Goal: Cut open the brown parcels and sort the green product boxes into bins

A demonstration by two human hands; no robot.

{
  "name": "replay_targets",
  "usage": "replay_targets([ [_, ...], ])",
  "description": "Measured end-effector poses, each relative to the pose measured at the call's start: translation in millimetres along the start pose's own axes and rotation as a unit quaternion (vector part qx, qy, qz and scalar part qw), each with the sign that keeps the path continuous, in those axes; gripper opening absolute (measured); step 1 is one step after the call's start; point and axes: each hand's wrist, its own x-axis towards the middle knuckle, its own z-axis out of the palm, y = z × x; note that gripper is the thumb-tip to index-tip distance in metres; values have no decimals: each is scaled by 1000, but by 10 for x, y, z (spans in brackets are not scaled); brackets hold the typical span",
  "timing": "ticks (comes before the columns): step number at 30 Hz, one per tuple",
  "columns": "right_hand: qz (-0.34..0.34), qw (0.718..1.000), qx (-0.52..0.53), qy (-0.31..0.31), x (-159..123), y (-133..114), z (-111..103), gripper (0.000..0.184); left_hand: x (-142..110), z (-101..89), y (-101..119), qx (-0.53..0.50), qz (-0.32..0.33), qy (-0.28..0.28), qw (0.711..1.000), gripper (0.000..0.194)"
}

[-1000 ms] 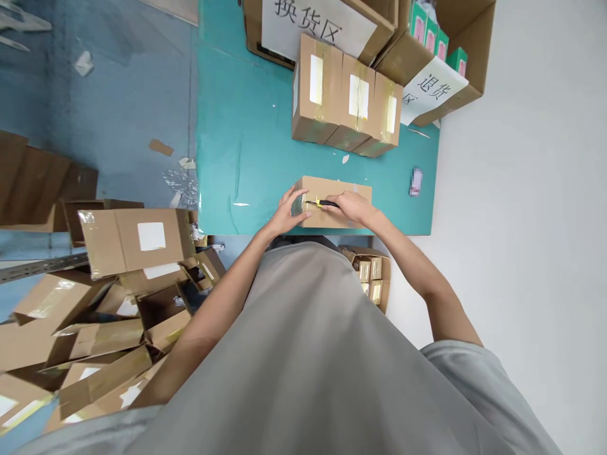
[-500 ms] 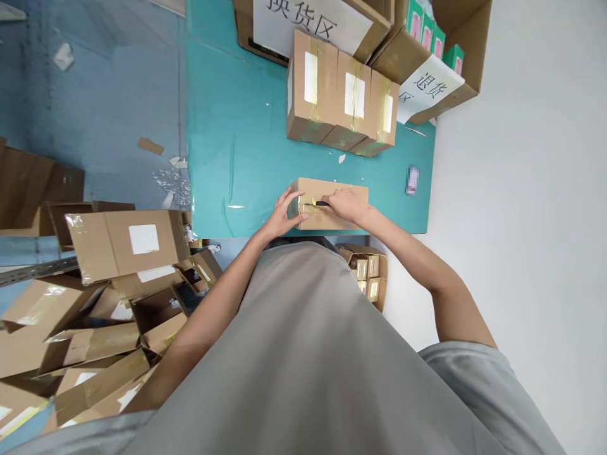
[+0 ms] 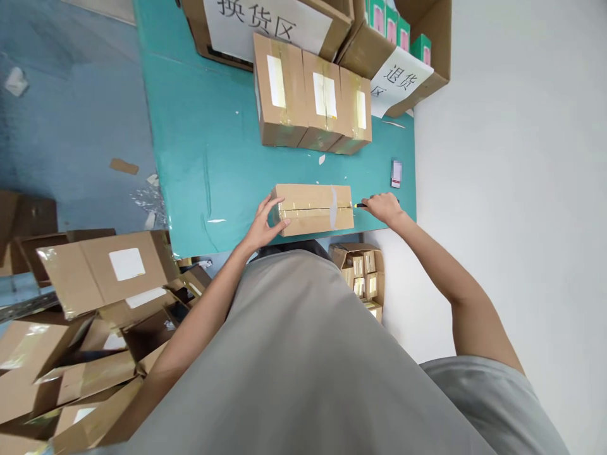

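Observation:
A long cardboard box (image 3: 308, 221) lies near the front edge of the teal table, a dark slit line running lengthwise through the tape on its top and a greyish strip crossing its right part. My left hand (image 3: 262, 226) grips the box's left end, thumb on the near side of the seam and fingers on the far side. Just off the right end of the box, my right hand (image 3: 383, 207) is closed round a utility knife (image 3: 361, 205), whose dark body with a yellow tip points left toward the box.
Three taped boxes (image 3: 313, 101) stand in a row farther back, before two open cartons with paper signs (image 3: 401, 79). A phone (image 3: 396, 173) lies on the right of the teal table (image 3: 213, 164). Emptied boxes (image 3: 104, 265) pile up at left; a carton of small boxes (image 3: 363, 272) sits below.
My right hand has drawn the knife rightward along the box and past its right end, uncovering the slit seam. My left hand stays at the left end. The whole view has shifted.

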Motion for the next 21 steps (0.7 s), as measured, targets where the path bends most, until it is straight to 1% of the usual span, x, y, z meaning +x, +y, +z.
replay_targets([
  [3,4,1000,6,9,11,76,78,33,0,-4,34,2,-4,-2,1000,94],
  [4,9,1000,18,18,-2,139,111,33,-7,-11,41,0,-8,-1,1000,94],
  [6,29,998,46,40,-62,341,196,33,-40,-47,39,-10,-20,8,1000,93],
  [9,83,989,105,69,-201,701,378,34,-146,-194,-19,-35,-51,29,998,94],
  [10,101,981,145,78,-238,775,449,35,-193,-268,-51,-46,-64,39,996,95],
  [11,117,968,203,89,-262,800,521,36,-242,-351,-85,-56,-76,50,994,95],
  [12,132,946,279,101,-269,765,592,39,-291,-438,-119,-67,-89,62,992,96],
  [13,144,913,366,110,-256,666,661,44,-336,-526,-150,-75,-101,77,989,96],
  [14,156,869,455,113,-226,507,726,50,-377,-610,-178,-81,-111,91,986,97],
  [15,171,817,539,110,-182,297,785,56,-412,-689,-201,-85,-120,105,984,97],
  [16,180,768,608,94,-130,51,836,60,-441,-760,-219,-86,-127,117,981,97],
  [17,189,724,658,85,-77,-215,878,63,-466,-822,-233,-85,-134,125,979,97],
  [19,186,655,731,43,11,-733,930,65,-504,-921,-255,-78,-144,135,977,95],
  [21,180,604,776,19,52,-1135,937,65,-527,-992,-281,-66,-152,140,976,92],
])
